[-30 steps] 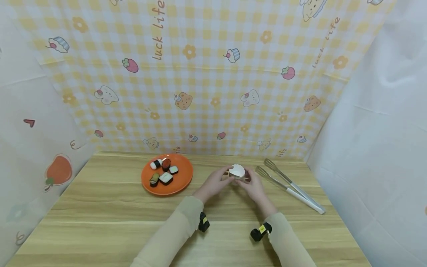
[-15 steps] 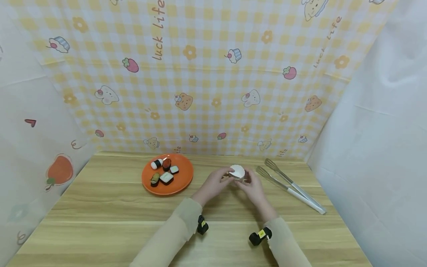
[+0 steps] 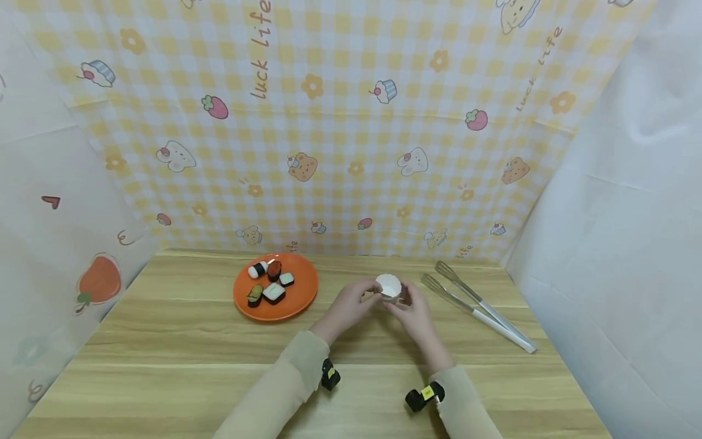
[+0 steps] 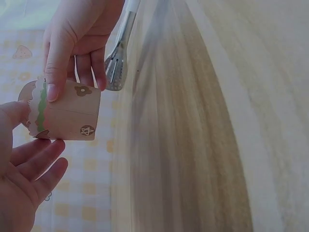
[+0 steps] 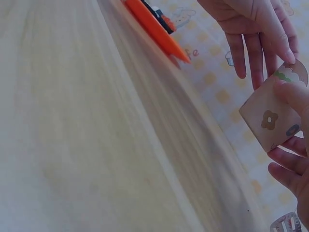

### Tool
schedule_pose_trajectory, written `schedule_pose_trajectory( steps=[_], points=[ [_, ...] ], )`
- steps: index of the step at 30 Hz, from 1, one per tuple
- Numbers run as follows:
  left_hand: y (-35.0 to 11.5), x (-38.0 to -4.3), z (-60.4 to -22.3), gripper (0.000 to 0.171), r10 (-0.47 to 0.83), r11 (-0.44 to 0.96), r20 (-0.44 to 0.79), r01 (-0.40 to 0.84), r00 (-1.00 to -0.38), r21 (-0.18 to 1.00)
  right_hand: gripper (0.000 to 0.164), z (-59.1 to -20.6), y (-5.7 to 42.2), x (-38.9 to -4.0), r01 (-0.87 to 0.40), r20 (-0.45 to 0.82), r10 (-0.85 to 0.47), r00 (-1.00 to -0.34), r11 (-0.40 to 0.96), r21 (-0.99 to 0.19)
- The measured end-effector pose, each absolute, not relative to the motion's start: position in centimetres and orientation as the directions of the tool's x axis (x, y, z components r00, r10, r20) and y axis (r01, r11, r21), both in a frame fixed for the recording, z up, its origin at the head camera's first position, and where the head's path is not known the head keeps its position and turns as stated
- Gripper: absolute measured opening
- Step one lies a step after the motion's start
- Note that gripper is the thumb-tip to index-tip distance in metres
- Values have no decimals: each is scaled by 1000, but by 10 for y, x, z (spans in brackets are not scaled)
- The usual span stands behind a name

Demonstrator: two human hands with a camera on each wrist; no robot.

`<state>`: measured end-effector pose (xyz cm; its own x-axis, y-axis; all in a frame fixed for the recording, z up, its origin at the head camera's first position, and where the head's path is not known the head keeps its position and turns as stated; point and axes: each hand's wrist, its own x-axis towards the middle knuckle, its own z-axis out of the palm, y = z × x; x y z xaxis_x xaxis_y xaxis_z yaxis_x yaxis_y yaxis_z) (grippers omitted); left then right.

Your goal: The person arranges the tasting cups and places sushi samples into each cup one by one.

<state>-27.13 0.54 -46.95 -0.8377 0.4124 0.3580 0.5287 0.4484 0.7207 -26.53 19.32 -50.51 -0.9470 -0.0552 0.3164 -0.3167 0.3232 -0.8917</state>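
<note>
Near the back middle of the table, both hands hold a small paper baking cup (image 3: 389, 288) between them. It has a scalloped rim, a white inside and a printed outside with flowers and a green band. My left hand (image 3: 353, 302) grips the rim side with its thumb and fingers. On the other side, my right hand (image 3: 415, 308) has its thumb pressed against the cup wall, with fingers around it. The left wrist view shows the cup (image 4: 72, 111) lying sideways in that picture, its base turned to the right. In the right wrist view its wall (image 5: 275, 113) is partly covered by fingers.
An orange plate (image 3: 304, 299) with several toy sushi pieces (image 3: 273, 293) stands at the left. Metal tongs (image 3: 488, 314) with slotted ends lie at the right. A checked cloth (image 3: 351, 134) hangs behind the wooden table (image 3: 181, 366).
The cup has tipped slightly toward the camera, so more of its white inside shows. Both wrists have shifted a little nearer and to the left. Plate and tongs stay put.
</note>
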Motion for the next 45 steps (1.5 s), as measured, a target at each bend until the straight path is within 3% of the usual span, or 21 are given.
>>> schedule_pose_trajectory(
  steps=[8, 14, 21, 45],
  points=[
    [1, -268, -470, 6, 407, 454, 379, 544, -831, 706, 61, -501, 186, -256, -307, 310, -48, -949, 352, -884],
    [-3, -266, -471, 4, 413, 457, 412, 576, -812, 678, 61, -480, 174, -240, -370, 372, -71, -925, 379, -848],
    [-6, -265, -473, 5, 433, 452, 422, 597, -796, 663, 68, -503, 180, -249, -278, 288, -34, -957, 386, -879],
    [-10, -258, -472, 8, 426, 490, 387, 568, -818, 661, 67, -508, 182, -245, -329, 332, -58, -941, 378, -865]
  ],
)
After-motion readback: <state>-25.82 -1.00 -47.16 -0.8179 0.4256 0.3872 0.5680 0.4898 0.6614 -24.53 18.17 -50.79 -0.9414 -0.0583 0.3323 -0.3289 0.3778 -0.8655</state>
